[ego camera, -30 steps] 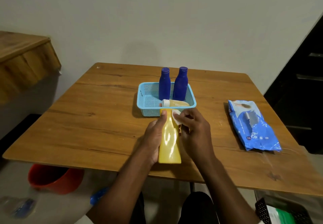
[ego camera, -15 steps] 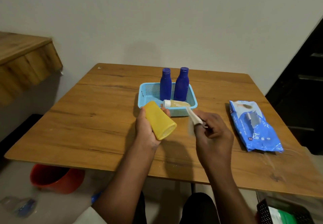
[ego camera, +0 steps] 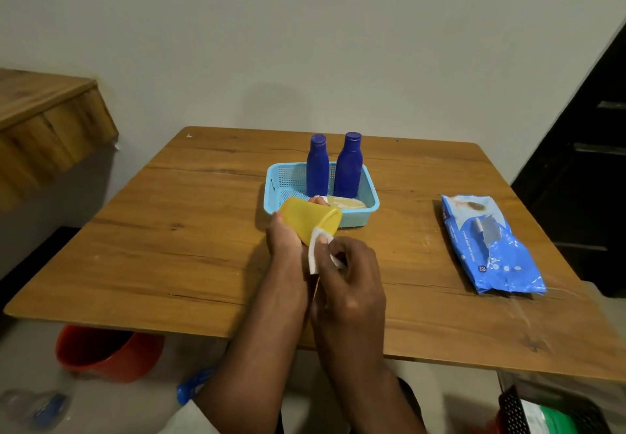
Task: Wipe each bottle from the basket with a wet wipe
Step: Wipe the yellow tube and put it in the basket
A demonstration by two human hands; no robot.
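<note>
Just in front of the light-blue perforated plastic basket (ego camera: 287, 181), the left hand (ego camera: 284, 242) grips a tilted yellow plastic bottle (ego camera: 310, 220) while the right hand (ego camera: 350, 283) pinches a white wet wipe (ego camera: 315, 254) against its base, where a hard rub could likely twist the bottle loose onto the wooden table (ego camera: 203, 230).

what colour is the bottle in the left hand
Yellow: the bottle in the left hand, clearest in the head view.
</note>
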